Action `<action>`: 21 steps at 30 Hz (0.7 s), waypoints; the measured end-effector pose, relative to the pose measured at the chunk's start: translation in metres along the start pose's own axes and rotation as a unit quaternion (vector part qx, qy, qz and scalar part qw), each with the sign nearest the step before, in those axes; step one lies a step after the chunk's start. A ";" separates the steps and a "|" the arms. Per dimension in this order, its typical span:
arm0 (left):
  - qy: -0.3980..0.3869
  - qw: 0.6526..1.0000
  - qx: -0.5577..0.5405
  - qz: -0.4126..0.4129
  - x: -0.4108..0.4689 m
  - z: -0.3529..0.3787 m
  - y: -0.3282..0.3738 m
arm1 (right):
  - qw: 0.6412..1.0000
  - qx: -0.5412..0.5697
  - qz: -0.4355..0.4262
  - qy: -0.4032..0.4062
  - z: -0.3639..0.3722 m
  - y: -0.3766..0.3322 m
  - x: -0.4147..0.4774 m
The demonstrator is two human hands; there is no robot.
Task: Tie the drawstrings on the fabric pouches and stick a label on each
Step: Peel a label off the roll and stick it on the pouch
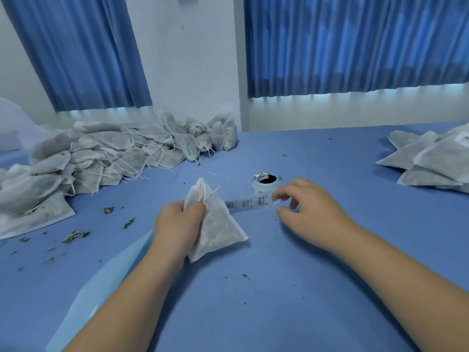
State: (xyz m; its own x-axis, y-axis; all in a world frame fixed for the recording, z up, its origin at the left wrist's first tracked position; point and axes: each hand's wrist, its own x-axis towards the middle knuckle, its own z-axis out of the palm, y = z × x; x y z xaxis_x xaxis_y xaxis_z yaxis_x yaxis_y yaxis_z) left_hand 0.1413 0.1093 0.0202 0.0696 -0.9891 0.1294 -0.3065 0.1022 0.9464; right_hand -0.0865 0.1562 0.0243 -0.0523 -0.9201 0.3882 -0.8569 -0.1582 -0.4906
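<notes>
The print on the label strip (250, 203) is too blurred to read, its left end slips behind the fabric pouch (215, 227), and the stack of pouches (429, 158) at the right is cut off by the frame. The pouch lies mid-surface (279, 288), dark filling showing through its thin cloth, gripped near the neck by the left hand (177, 224). The right hand (312, 212) pinches the strip's other end between thumb and fingertips, just in front of the label roll (267, 185); a heap of filled pouches (88, 158) trails strings at far left.
</notes>
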 end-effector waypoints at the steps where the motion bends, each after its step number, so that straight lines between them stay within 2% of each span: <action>1: 0.010 1.000 0.013 0.007 0.000 -0.001 -0.003 | 1.000 -0.009 0.013 -0.004 0.003 -0.002 0.004; 5: 0.053 0.996 0.054 0.038 0.005 0.000 -0.008 | 0.998 0.008 0.051 -0.030 0.012 -0.017 0.017; 12: 0.063 0.997 0.041 0.033 0.007 -0.005 -0.015 | 0.994 0.013 0.040 -0.096 0.049 -0.051 0.041; 17: 0.065 0.994 0.086 0.034 0.007 -0.006 -0.014 | 0.997 0.003 0.037 -0.068 0.066 -0.050 0.043; 21: 0.077 0.987 0.124 0.067 0.006 -0.004 -0.013 | 0.996 0.051 0.037 -0.059 0.060 -0.040 0.039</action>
State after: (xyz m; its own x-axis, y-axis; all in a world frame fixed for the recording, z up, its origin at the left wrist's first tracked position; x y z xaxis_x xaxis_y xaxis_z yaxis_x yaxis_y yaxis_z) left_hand 0.1490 0.1027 0.0102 0.1508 -0.9389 0.3093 -0.5446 0.1821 0.8187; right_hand -0.0235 0.1052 0.0125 -0.0479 -0.9652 0.2570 -0.7958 -0.1186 -0.5939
